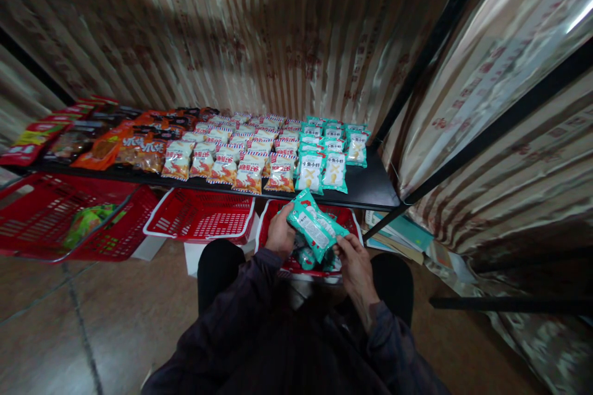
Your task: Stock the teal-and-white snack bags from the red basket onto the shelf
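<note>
A teal snack bag (312, 225) is held up between my two hands, its printed back face toward me. My left hand (281, 231) grips its left end, and the fingers of my right hand (354, 262) pinch its lower right corner. Below the bag stands a red basket (265, 222) with more teal packets (306, 257) inside, partly covered by my hands and the held bag. Just beyond, on the black shelf (370, 188), similar teal bags (309, 171) lie in overlapping rows at the right end.
White-and-orange snack bags (248, 171), orange bags (141, 151) and red bags (34, 139) fill the shelf leftward. Two more red baskets (199, 213) sit below; the far-left one contains a green packet (86, 222). A black post (430, 49) rises at right, near flattened cardboard (398, 245).
</note>
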Motion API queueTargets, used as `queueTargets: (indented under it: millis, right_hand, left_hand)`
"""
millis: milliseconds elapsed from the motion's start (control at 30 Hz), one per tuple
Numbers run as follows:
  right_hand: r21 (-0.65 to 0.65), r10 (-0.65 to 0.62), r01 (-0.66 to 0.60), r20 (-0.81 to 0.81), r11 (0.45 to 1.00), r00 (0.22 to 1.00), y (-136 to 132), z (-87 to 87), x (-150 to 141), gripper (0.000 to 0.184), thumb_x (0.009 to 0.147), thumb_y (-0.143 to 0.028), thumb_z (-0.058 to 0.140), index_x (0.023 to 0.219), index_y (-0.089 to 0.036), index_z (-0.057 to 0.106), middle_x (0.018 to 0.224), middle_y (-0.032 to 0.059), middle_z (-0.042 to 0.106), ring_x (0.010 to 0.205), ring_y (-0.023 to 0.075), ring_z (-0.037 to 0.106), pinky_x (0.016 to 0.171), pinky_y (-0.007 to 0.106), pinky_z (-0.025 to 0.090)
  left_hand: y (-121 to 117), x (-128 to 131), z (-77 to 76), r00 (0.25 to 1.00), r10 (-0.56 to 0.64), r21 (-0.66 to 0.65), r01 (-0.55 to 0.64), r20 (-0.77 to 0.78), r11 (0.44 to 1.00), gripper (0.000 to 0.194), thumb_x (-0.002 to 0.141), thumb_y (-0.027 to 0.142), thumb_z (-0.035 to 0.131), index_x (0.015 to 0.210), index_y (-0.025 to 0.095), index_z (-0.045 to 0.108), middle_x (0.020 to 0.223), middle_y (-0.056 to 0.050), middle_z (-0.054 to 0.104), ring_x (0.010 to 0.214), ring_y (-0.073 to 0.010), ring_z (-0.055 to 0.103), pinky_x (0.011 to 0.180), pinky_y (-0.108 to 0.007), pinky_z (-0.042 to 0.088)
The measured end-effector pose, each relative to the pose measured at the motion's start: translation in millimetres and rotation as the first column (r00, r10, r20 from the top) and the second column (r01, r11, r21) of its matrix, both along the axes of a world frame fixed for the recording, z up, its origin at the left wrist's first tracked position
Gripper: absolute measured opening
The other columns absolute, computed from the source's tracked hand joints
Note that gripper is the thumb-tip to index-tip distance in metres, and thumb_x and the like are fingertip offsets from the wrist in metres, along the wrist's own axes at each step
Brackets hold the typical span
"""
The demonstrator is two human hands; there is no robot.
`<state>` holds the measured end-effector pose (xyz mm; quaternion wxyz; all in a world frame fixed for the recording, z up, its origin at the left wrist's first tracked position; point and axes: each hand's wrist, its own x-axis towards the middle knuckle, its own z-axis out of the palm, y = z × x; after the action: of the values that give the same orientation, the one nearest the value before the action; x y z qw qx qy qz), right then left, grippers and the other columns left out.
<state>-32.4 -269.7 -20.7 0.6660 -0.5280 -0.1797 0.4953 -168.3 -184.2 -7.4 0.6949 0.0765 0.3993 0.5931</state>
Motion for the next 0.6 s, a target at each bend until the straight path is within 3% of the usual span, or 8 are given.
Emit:
queueTargets:
  millis: [333, 467, 600]
  right_hand:
    - [0.005, 0.001, -0.001, -0.004, 1.0, 1.0, -1, 10.2, -4, 0.031, 0.054, -0.038, 0.082, 0.063, -0.019, 0.059, 0.056, -0.007, 0.055, 0.048, 0.0062, 0.048, 0.045, 0.017, 0.04]
    - [0.015, -0.002, 0.002, 0.038, 1.0, 0.999, -1, 7.8, -1, 0.032, 0.054, -0.04, 0.083, 0.065, -0.018, 0.061, 0.058, -0.0062, 0.057, 0.049, 0.0069, 0.048, 0.046, 0.018, 0.04]
    - [-0.002, -0.02, 0.021, 0.117, 1.0, 0.993, -1, 4.5, 6, 0.033, 0.054, -0.042, 0.082, 0.066, -0.019, 0.061, 0.059, -0.0063, 0.056, 0.05, 0.0079, 0.048, 0.048, 0.02, 0.039]
  left_hand:
    - [0, 1, 7.5, 0.999, 0.016, -0.052, -0.014, 0.044, 0.999, 0.006, 0.076, 0.019, 0.065, 0.074, 0.014, 0.064, 0.073, -0.004, 0.072, 0.071, -0.0163, 0.068, 0.079, -0.029, 0.054]
    - [-1, -6, 7.6, 0.995, -0.077, 0.01, 0.077, -0.057, 0.997, 0.011, 0.073, 0.023, 0.07, 0.077, 0.014, 0.066, 0.075, -0.005, 0.071, 0.073, -0.0171, 0.067, 0.075, -0.028, 0.052]
    - [-1, -21, 5.4, 0.941, -0.22, 0.088, 0.249, -0.256, 0.964, 0.024, 0.067, 0.031, 0.077, 0.081, 0.014, 0.068, 0.077, -0.005, 0.07, 0.071, -0.0159, 0.064, 0.066, -0.025, 0.049]
